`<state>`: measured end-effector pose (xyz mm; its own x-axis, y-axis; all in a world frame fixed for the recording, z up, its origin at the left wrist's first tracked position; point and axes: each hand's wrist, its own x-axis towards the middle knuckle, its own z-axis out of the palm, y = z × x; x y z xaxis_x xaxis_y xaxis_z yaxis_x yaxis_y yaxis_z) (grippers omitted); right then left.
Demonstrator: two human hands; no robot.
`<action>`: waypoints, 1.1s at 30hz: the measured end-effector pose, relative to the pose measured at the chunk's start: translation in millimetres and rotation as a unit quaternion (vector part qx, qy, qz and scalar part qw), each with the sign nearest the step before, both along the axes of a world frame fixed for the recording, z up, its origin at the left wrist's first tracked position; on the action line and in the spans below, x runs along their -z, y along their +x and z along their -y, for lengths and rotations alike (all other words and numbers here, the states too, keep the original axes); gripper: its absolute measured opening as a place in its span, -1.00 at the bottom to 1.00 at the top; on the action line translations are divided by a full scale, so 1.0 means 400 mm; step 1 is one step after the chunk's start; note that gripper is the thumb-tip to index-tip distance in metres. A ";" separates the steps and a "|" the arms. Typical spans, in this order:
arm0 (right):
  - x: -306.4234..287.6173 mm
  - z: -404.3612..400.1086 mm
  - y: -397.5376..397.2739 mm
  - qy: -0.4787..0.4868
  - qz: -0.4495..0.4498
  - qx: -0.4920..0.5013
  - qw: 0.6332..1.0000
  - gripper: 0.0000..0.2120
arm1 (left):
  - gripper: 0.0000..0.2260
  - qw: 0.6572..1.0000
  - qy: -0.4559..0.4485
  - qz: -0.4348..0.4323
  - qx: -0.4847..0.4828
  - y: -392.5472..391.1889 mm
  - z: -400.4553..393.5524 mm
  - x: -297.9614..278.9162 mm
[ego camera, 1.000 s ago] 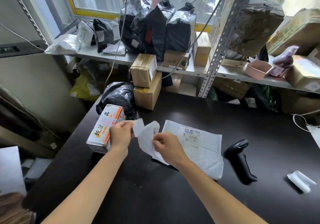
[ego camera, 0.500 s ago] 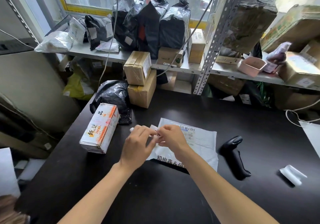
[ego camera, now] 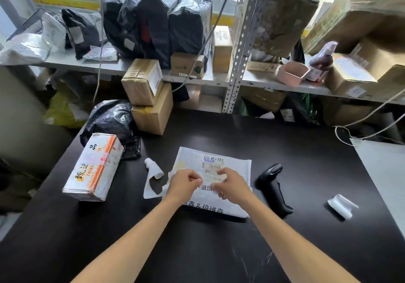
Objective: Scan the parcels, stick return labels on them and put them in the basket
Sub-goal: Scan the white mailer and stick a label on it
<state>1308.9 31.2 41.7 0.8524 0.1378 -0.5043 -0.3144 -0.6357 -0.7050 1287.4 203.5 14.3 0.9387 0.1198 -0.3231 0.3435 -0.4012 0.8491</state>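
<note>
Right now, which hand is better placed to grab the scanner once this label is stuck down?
Right. The right hand is at the white parcel's scanner side, next to the black scanner; the left hand would have to cross over.

We see a dark table (ego camera: 197, 250) beneath where the hands work, a grey metal shelf (ego camera: 219, 80) beyond it, its perforated upright (ego camera: 243, 48) above, and a yellow-framed window (ego camera: 65, 0) letting in daylight.

a matt dark table (ego camera: 197, 250) bears a white plastic mailer (ego camera: 236, 168) with a paper label, a matt black plastic scanner (ego camera: 272, 186), a glossy crinkled black bag (ego camera: 109, 118) and tape-shiny brown cardboard boxes (ego camera: 144, 98); behind, a perforated grey metal upright (ego camera: 243, 48)
</note>
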 end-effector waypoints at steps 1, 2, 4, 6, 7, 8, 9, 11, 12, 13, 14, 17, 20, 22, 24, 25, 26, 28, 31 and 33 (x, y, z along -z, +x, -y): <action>0.012 0.009 0.004 -0.009 -0.001 0.008 1.000 -0.62 | -0.84 1.000 0.026 -0.008 0.006 0.007 0.015 0.010; 0.024 0.016 0.007 -0.019 0.003 0.012 1.000 -0.62 | -0.85 0.999 0.049 -0.015 0.012 0.013 0.029 0.020; 0.058 0.026 0.014 -0.036 0.014 0.011 0.999 -0.65 | -0.90 0.996 0.085 -0.024 0.022 0.024 0.050 0.033; 0.083 0.025 0.023 -0.046 0.028 0.004 0.999 -0.69 | -0.95 0.993 0.111 -0.033 0.025 0.034 0.062 0.044; 0.093 0.022 0.028 -0.050 0.032 0.001 0.998 -0.72 | -0.96 0.991 0.124 -0.037 0.023 0.039 0.066 0.048; 0.100 0.018 0.034 -0.055 0.034 -0.002 0.998 -0.74 | -0.96 0.989 0.139 -0.040 0.021 0.046 0.069 0.053; 0.106 0.013 0.040 -0.063 0.036 -0.005 0.997 -0.76 | -0.95 0.987 0.154 -0.043 0.017 0.052 0.070 0.056; 0.113 0.004 0.051 -0.083 0.037 -0.004 0.996 -0.81 | -0.93 0.981 0.187 -0.051 0.016 0.062 0.076 0.063; 0.116 0.000 0.056 -0.093 0.037 -0.005 0.995 -0.82 | -0.92 0.977 0.204 -0.054 0.021 0.066 0.080 0.066; 0.118 -0.004 0.060 -0.113 0.040 -0.011 0.993 -0.83 | -0.91 0.971 0.228 -0.058 0.032 0.069 0.084 0.069; 0.120 -0.006 0.062 -0.144 0.043 -0.027 0.988 -0.82 | -0.88 0.963 0.258 -0.060 0.046 0.071 0.089 0.069; 0.117 0.004 0.071 -0.216 0.032 -0.059 0.974 -0.73 | -0.65 0.931 0.352 -0.067 0.075 0.081 0.086 0.057; 0.111 0.015 0.077 -0.238 0.006 -0.057 0.970 -0.62 | -0.45 0.931 0.338 -0.120 0.066 0.090 0.056 0.063; 0.108 0.012 0.077 -0.248 0.001 -0.070 0.966 -0.58 | -0.38 0.936 0.312 -0.146 0.075 0.088 0.042 0.071; 0.110 0.014 0.077 -0.249 -0.005 -0.079 0.965 -0.57 | -0.39 0.940 0.287 -0.151 0.105 0.088 0.025 0.079; 0.111 0.020 0.080 -0.250 -0.010 -0.087 0.964 -0.57 | -0.41 0.940 0.281 -0.152 0.122 0.089 0.013 0.082; 0.112 0.031 0.082 -0.254 -0.017 -0.093 0.962 -0.56 | -0.42 0.937 0.280 -0.156 0.137 0.088 -0.001 0.079; 0.107 0.055 0.084 -0.267 -0.028 -0.085 0.959 -0.47 | -0.33 0.930 0.297 -0.166 0.140 0.083 -0.029 0.082; 0.107 0.073 0.068 -0.318 -0.024 -0.023 0.947 -0.11 | 0.02 0.919 0.339 -0.177 0.096 0.066 -0.051 0.081; 0.120 0.079 0.053 -0.323 -0.036 0.022 0.945 0.11 | 0.17 0.915 0.347 -0.192 0.077 0.059 -0.051 0.078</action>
<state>1330.1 -0.4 -6.2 0.8104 -0.2531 -0.5284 -0.3824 -0.9118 -0.1498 1311.1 224.1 -17.1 0.7949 0.2965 -0.5293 0.4570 -0.8665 0.2009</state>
